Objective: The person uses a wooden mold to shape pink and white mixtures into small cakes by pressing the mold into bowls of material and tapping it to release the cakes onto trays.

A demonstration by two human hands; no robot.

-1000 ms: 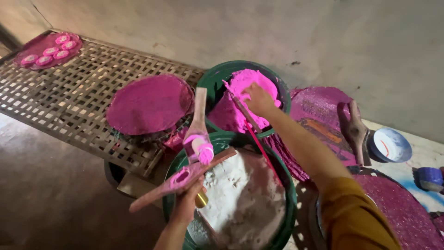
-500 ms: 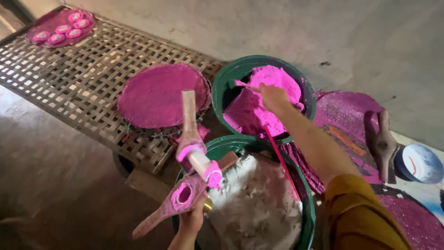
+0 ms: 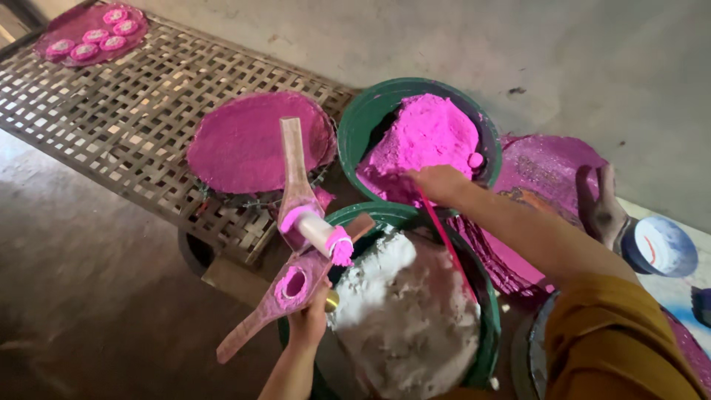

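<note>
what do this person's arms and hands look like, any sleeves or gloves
No gloves: both hands are bare. The right hand leads to a bare forearm, with a mustard-yellow sleeve pushed up past the elbow. The left hand and its forearm are bare as far as the picture shows. No rings or watch can be seen.

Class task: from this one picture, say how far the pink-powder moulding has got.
Done: pink discs sit on the far tray. In hand: the left hand holds an open, pink-stained wooden mould; the right hand reaches into the bucket of pink powder. Left: plenty of powder remains.
</note>
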